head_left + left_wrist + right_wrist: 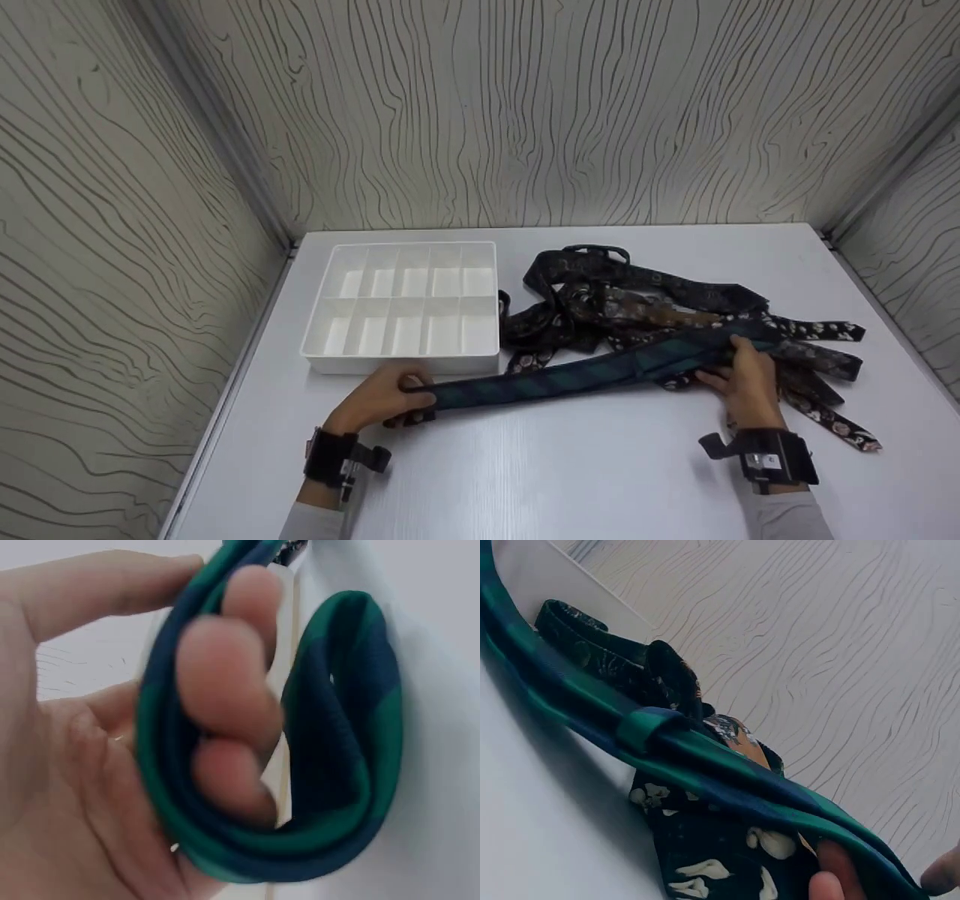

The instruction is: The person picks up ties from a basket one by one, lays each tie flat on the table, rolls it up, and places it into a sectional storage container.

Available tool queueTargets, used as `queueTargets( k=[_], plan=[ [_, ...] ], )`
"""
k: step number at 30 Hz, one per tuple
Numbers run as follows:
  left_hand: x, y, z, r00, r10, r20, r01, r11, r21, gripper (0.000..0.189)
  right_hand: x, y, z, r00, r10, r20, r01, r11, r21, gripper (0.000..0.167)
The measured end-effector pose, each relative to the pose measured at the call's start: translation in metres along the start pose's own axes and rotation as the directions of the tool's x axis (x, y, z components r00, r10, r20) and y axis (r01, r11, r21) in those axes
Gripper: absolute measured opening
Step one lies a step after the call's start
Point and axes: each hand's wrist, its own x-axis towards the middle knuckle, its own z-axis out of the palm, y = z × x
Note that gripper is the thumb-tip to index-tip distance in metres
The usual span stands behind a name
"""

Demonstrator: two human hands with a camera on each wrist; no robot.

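Note:
A green and navy striped necktie stretches between both hands along the near side of a pile of neckties. My left hand grips its left end in front of the white box. In the left wrist view the striped tie bends round the curled fingers and hangs in a loop beside them. My right hand pinches the tie's other end over the pile. The right wrist view has the striped tie folded lengthwise, a small cross band on it, running to the fingers.
A white divided box stands at the left rear, its visible compartments bare. Dark patterned tie ends spread rightward past my right hand. Wood-grain panels enclose the white table at the back and sides.

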Motion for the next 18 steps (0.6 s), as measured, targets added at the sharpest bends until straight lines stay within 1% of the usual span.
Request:
queueTargets(
  k=[4,6,9,13,15,18],
  plan=[
    [-0.0028,-0.0016,-0.0043,0.999,-0.022,-0.047,0.026,0.996,0.084,0.031,0.0001,-0.0003,-0.0043,1.000,-0.002,-0.022,0.001,1.000,-0.017,0.072],
    [-0.0045,-0.0014,-0.0061,0.997,-0.041,-0.070,0.050,0.991,0.125,0.031,-0.0002,-0.0013,-0.0049,1.000,-0.008,-0.027,0.008,1.000,0.001,0.073],
    [-0.0068,-0.0007,-0.0083,0.994,-0.049,-0.102,0.067,0.981,0.181,0.031,-0.0010,-0.0032,-0.0062,0.999,-0.024,-0.041,0.025,0.999,0.037,0.075],
    [-0.0075,-0.0011,-0.0098,0.987,-0.023,-0.158,0.067,0.957,0.282,0.023,-0.0033,-0.0045,-0.0092,0.998,-0.044,-0.052,0.047,0.997,0.063,0.075],
    [-0.0069,-0.0018,-0.0097,0.983,-0.006,-0.185,0.068,0.942,0.328,0.025,-0.0040,-0.0043,-0.0102,0.996,-0.054,-0.065,0.058,0.997,0.055,0.075],
    [-0.0069,-0.0025,-0.0096,0.979,0.008,-0.202,0.061,0.939,0.337,0.026,-0.0039,-0.0045,-0.0113,0.992,-0.068,-0.103,0.072,0.997,0.038,0.075]
  ],
)
